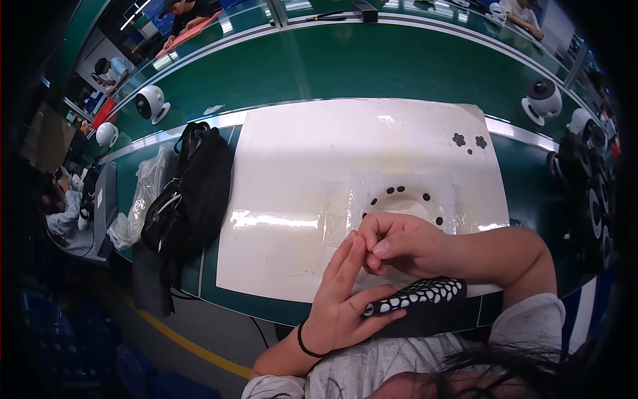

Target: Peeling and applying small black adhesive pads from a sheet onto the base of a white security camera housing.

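Observation:
Between the thumb and a finger of my left hand [337, 307] is a black sheet [422, 296] with rows of white oval spots. The other left fingers point up and meet the fingertips of my right hand [413, 247]. My right hand is closed in a pinch; whatever is in it is too small or hidden to name. Just beyond my right hand lies a pale round piece [401, 203] on a translucent square sheet [359, 188]. Several black oval pads [426, 197] sit around it in an arc; my right hand hides the near part.
A large white board [279, 173] covers the green bench [266, 83]. Dark flower-shaped pieces [458, 139] lie at its far right. To the left are a black bag [193, 193] and a clear plastic bag [147, 183]. White rounded devices [151, 104] stand about; other people work beyond.

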`<action>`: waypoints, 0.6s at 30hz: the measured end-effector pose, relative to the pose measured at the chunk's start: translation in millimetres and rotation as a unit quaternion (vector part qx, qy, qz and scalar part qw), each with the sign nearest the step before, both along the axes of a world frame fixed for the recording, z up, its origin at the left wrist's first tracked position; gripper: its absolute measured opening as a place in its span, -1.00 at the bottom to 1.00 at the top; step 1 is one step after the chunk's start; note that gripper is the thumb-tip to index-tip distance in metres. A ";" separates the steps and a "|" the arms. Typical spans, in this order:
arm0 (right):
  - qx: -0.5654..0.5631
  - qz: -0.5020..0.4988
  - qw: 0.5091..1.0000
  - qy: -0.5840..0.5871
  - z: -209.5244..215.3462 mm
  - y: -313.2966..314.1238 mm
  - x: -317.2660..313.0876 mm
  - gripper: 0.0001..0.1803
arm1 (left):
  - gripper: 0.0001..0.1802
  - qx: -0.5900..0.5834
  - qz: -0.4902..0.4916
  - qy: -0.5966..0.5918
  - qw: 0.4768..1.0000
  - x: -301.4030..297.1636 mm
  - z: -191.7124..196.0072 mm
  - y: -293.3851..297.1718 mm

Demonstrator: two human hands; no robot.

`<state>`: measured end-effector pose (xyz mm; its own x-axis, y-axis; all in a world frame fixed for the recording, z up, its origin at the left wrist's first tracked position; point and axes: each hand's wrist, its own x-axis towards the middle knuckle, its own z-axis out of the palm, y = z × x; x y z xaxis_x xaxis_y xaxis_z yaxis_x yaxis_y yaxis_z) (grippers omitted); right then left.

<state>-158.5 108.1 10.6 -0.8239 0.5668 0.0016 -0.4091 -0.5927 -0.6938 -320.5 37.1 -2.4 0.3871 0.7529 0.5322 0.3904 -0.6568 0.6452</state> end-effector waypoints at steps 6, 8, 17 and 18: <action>-0.014 -0.001 1.000 -0.008 -0.7 0.6 0.4 -0.91 | -0.67 0.001 -0.003 -0.005 1.000 0.1 -1.8 1.1; -0.015 -0.002 1.000 -0.006 -0.6 0.8 0.4 -0.90 | -0.67 -0.001 -0.002 -0.008 1.000 0.3 -1.6 0.9; -0.032 -0.012 0.999 -0.014 -1.4 0.7 0.2 -0.87 | -0.66 0.002 -0.002 0.000 1.000 0.0 -3.6 1.0; -0.022 -0.012 1.000 -0.008 -1.6 0.6 0.0 -0.88 | -0.66 -0.001 -0.003 -0.003 1.000 -0.2 -3.5 0.8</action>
<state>-158.4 108.7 9.0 -0.8097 0.5857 -0.0368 -0.4132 -0.6134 -0.6730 -320.6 37.9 -6.0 0.3887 0.7512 0.5334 0.3830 -0.6583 0.6481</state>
